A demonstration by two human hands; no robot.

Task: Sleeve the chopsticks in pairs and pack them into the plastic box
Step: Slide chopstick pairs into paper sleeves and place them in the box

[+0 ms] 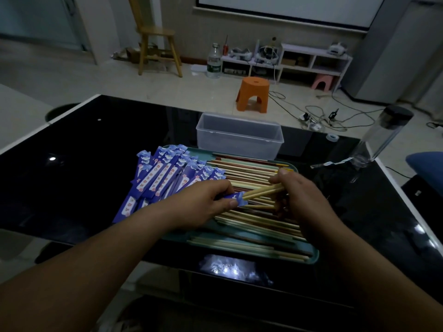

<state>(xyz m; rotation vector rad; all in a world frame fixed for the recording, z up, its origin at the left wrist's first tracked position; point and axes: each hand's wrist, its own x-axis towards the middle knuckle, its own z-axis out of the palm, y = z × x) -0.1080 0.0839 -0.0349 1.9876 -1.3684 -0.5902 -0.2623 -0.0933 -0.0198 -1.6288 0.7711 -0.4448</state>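
The left hand [203, 202] pinches a blue sleeve [233, 198] at its open mouth. The right hand [302, 195] grips a pale chopstick pair [262, 190], lying left-right, tips entering the sleeve. Beyond both hands, the plastic box [239, 137] sits on the desk [96, 164].

Orange stool [253, 93] on the floor; wooden chair [155, 34] behind; black-capped bottle [381, 137] on black table [96, 164].
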